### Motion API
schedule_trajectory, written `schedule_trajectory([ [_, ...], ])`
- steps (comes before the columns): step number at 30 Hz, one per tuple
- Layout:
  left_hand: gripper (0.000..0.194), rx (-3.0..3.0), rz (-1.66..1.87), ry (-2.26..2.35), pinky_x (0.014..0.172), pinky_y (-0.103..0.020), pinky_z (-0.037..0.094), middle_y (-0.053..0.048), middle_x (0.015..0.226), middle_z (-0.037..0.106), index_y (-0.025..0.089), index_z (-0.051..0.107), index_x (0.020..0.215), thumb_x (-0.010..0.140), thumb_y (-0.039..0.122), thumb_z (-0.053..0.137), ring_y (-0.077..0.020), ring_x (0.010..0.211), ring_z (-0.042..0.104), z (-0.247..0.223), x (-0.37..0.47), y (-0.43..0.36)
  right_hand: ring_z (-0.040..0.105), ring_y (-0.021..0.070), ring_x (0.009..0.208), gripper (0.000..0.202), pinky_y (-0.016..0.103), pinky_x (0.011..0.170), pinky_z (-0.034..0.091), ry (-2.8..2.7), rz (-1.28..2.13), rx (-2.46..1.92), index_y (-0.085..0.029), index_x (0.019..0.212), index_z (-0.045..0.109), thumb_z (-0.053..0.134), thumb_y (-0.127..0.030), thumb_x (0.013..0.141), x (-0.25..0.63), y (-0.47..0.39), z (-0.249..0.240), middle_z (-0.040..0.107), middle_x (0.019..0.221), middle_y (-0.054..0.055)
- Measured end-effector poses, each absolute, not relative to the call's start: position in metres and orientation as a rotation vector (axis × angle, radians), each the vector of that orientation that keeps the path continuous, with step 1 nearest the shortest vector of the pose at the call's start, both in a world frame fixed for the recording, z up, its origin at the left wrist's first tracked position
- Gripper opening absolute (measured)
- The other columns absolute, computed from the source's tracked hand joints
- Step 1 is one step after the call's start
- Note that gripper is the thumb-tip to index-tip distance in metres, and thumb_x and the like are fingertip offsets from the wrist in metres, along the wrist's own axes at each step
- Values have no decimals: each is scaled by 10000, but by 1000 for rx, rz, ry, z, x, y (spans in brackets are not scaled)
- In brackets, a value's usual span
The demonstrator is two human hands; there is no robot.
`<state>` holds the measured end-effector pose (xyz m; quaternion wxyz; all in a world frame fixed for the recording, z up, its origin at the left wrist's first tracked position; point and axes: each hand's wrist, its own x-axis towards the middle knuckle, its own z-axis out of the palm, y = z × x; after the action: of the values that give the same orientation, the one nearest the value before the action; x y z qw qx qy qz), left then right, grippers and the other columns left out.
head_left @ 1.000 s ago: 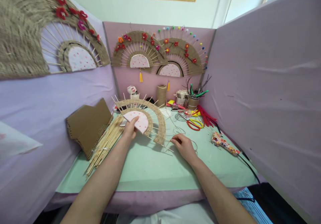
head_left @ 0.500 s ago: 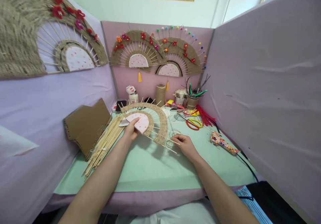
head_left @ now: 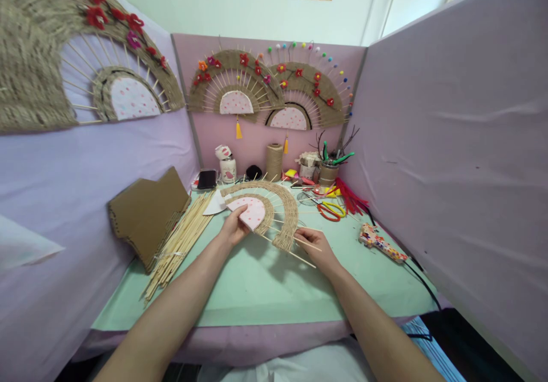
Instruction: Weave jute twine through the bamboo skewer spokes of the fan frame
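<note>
A half-round fan of thin sticks and woven twine [head_left: 289, 210] is held tilted above the green tabletop. At its centre sits a white half-disc with pink spots [head_left: 253, 210]. My left hand [head_left: 235, 226] grips that half-disc, thumb on top and fingers hidden beneath. At the fan's right end, my right hand [head_left: 314, 246] is closed by the outer twine band and the stick ends; its fingertips are partly hidden by them. Bare stick ends poke out past the twine. A white paper piece [head_left: 215, 203] lies just left of the fan.
Bamboo sticks [head_left: 182, 239] and brown cardboard [head_left: 148, 213] lie left. Scissors [head_left: 329, 212], red strips [head_left: 351, 198] and a patterned glue gun [head_left: 382, 244] with a cord are right. A twine spool [head_left: 274, 162] stands behind. Finished fans [head_left: 240, 82] hang on the back panel.
My left hand and the fan have shifted to the right and slightly down. The white paper piece is now more exposed. My right hand now sits closer to the outer twine band.
</note>
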<state>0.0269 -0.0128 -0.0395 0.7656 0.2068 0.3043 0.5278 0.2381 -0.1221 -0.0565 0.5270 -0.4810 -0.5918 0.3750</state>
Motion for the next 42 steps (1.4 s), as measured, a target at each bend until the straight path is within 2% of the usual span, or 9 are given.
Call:
schedule_trajectory([
  [4,305,468,1143,659,808,-332,532,-116,940,702,103,589,1086,783,120,547,-204,850,668,-35,24,-14,438,115,549,312,225,501,352,-1381,822,-1178,-152,667,604,568,-451,747,239,-123,-55,524,600,7],
  [7,326,494,1131,691,793,-335,534,-126,952,698,100,583,1097,772,125,559,-210,844,668,-32,21,-15,489,138,620,275,246,576,399,-1470,713,-1157,-164,691,635,558,-417,768,239,-127,-53,572,670,26],
  [13,314,538,1141,703,786,-336,534,-115,911,706,100,603,1066,754,117,571,-209,804,673,-35,16,-10,516,162,671,240,280,654,414,-1641,426,-1142,-199,780,673,511,-370,827,240,-127,-58,584,695,38],
  [21,350,578,1140,764,770,-357,538,-132,875,710,93,591,1094,745,114,574,-236,798,677,-29,1,-4,566,186,789,239,321,766,404,-1504,239,-1277,-200,781,639,488,-375,842,246,-123,-61,648,814,54],
  [28,349,598,1161,814,770,-329,537,-126,847,712,96,602,1085,737,94,587,-228,768,682,-26,-10,1,477,141,603,255,307,718,369,-1464,54,-1349,-197,670,588,545,-406,809,246,-127,-56,583,641,11],
  [33,367,620,1139,866,780,-343,532,-138,863,710,101,601,1095,729,76,593,-240,780,682,-24,-15,2,453,138,597,267,295,684,368,-1441,36,-1344,-193,656,562,554,-417,800,246,-128,-57,552,624,8],
  [42,354,690,1078,834,750,-316,535,-150,875,708,80,615,1075,722,68,589,-234,757,683,-23,-20,-2,502,152,658,216,281,659,400,-1428,237,-1282,-191,734,606,507,-364,819,246,-127,-56,594,698,26],
])
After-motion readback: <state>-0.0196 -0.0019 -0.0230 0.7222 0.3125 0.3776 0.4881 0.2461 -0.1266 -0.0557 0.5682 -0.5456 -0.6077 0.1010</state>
